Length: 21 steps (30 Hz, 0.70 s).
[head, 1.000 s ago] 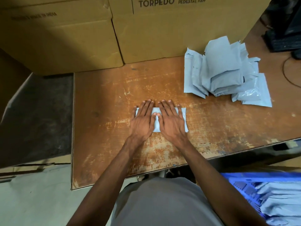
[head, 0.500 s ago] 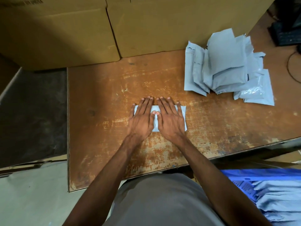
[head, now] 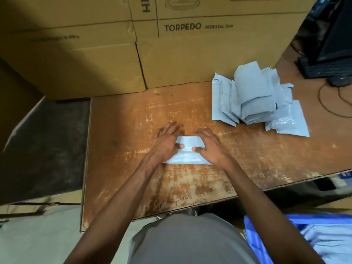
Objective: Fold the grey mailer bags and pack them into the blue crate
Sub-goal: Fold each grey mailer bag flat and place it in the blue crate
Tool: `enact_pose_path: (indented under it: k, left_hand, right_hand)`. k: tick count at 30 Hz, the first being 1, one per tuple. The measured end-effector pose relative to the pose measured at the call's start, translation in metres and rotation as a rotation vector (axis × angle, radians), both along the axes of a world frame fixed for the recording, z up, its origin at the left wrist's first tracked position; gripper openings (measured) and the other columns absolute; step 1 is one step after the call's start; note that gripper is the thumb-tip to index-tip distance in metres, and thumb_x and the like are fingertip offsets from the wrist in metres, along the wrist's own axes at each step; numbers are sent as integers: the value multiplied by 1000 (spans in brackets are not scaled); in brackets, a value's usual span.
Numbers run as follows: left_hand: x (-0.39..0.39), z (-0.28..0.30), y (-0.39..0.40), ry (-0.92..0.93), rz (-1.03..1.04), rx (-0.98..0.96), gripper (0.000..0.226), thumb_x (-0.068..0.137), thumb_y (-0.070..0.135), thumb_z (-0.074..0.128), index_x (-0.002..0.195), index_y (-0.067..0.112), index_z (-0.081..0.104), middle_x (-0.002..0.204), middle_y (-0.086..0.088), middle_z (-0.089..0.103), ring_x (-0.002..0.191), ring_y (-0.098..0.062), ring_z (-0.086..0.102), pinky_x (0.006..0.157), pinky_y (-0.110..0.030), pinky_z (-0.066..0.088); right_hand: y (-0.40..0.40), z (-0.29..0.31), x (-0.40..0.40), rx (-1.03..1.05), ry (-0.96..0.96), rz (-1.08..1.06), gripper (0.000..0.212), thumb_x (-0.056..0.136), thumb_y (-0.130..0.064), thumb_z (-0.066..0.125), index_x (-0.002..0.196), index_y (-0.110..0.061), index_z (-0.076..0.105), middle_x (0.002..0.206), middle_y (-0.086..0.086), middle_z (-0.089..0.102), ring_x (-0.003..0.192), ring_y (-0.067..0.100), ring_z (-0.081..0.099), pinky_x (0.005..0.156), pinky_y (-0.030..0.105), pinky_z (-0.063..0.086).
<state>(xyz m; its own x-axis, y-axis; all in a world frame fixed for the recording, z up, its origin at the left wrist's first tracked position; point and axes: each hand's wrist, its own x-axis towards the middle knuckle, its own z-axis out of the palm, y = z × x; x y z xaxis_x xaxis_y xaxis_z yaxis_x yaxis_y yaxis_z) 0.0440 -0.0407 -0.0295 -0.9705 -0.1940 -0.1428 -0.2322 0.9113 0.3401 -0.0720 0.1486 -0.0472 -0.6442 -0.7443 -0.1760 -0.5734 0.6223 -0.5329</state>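
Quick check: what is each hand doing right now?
Left hand: pinching the folded grey mailer bag, thumb on top.
Right hand: pinching the same bag, thumb on top.

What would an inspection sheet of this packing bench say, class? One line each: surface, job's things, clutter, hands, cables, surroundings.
Surface: worn wooden table, scuffed.
Job's things: folded mailer under both hands; pile of mailer bags at right; blue crate below the table edge, bags inside.
Clutter: nothing seen.
Hands: left hand and right hand grip the mailer's ends, thumbs on top.
Cables: thin cable looped at far right.
Surroundings: cardboard boxes behind; keyboard.
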Motion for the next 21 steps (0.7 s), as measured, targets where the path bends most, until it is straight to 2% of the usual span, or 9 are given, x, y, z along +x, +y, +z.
enact_pose_path:
  k: [2,4,5,7,10,13,14,17,21]
  left_hand:
    - [-6,11,4,-46,8,-33,61,92,40,71,146,24,49,160,2,38,152,-21,27,119,-45,21]
    - [-8,20,7,-89,27,-53,59,90,41,72,140,19,49,144,-6,56,134,-29,50,107,-44,39]
    - [-8,26,7,-98,32,-55,57,89,42,73,134,17,48,134,-8,64,122,-33,59,98,-44,47]
    - [-5,39,7,-64,31,-74,56,86,44,76,125,17,46,120,-7,70,107,-34,66,85,-43,53]
    - [6,58,6,102,23,-161,59,82,34,77,132,23,49,117,-2,70,102,-31,67,79,-40,56]
    - [15,60,7,326,-11,-242,52,83,20,69,134,23,59,118,1,67,105,-22,62,81,-38,55]
    - [18,56,8,370,-11,-261,49,83,17,67,132,21,62,118,0,67,105,-22,61,82,-38,53]
    - [30,33,13,361,5,-278,45,82,12,70,126,17,68,121,-6,68,109,-27,63,87,-44,52]
    - [52,-6,23,243,-18,-251,45,80,23,75,124,17,67,137,-12,64,133,-36,53,108,-54,43]
  right_hand:
    - [-4,13,0,-3,-29,9,61,87,-32,80,140,-14,57,145,3,54,138,24,46,112,40,39]
    - [-5,28,0,-11,-51,0,52,82,-29,85,127,-18,61,124,0,62,117,22,58,90,32,46]
    - [-4,36,0,-8,-59,-6,47,80,-28,87,120,-22,62,113,-4,64,107,21,62,80,31,46]
    - [-1,50,1,-32,-57,-3,40,76,-28,88,104,-30,59,101,-7,66,93,19,65,72,36,51]
    - [3,70,4,-152,54,27,35,79,-22,83,99,-34,58,100,-9,68,90,15,64,73,39,53]
    - [4,80,10,-239,293,33,37,81,-14,78,113,-29,65,107,-12,62,92,12,57,70,29,39]
    - [3,78,13,-262,368,30,41,81,-11,77,117,-26,66,107,-10,61,92,13,56,73,29,41]
    - [7,49,29,-220,477,43,54,76,-2,80,127,-18,67,115,-1,64,102,19,60,88,40,55]
    - [22,6,54,-154,474,38,61,75,2,79,131,-15,65,126,6,63,111,26,64,93,43,56]
